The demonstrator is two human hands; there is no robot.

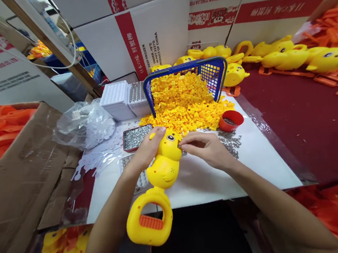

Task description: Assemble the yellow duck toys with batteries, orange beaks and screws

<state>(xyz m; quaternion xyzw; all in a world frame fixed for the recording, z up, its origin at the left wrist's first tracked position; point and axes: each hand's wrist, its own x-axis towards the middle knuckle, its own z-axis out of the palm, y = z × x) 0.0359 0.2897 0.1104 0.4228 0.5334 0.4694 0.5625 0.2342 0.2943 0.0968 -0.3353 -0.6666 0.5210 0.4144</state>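
Note:
A yellow plastic duck toy [163, 171] with a looped handle and an orange trigger [151, 222] is held at a slant over the white work surface. My left hand [150, 147] wraps round its head from the left, thumb along the top. At the right side of the head, by a small opening, my right hand [203, 147] pinches with thumb and forefinger. Whatever sits between those fingertips is too small to name. Beyond both hands lies a heap of small yellow plastic parts [186, 116], spilling from a tipped blue basket [183, 66].
A red cup [231, 120] stands at the right beside scattered small metal parts [231, 143]. A tray of metal pieces [137, 137], white stacked trays [115, 100] and a plastic bag [85, 123] are at the left. More yellow ducks [289, 59] lie back right; a cardboard box [25, 169] flanks the left.

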